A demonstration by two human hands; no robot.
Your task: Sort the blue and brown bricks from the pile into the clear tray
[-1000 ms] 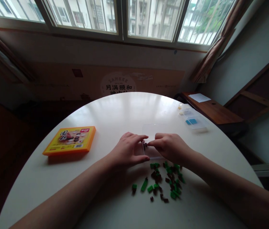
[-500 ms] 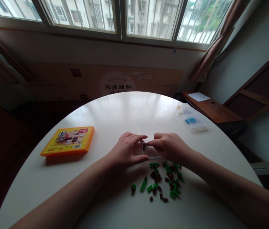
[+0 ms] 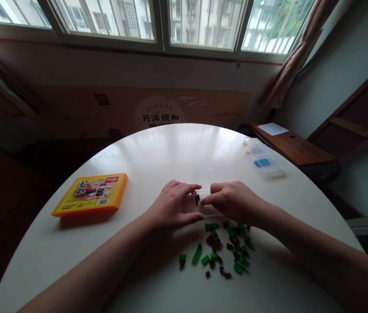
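Compared with a second ago, the right hand's (image 3: 238, 199) index fingertip (image 3: 204, 201) sits slightly lower in view inside the clear box (image 3: 210, 210), a narrow gap now showing between it and the dark brown pieces (image 3: 197, 198). The camera's view also shifts slightly, putting the orange-yellow box (image 3: 89, 194) farther left.

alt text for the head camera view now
A left hand curls around an open clear plastic box while the right hand points into it, near small dark brown pieces; loose green and brown pieces lie nearer on a round white table.
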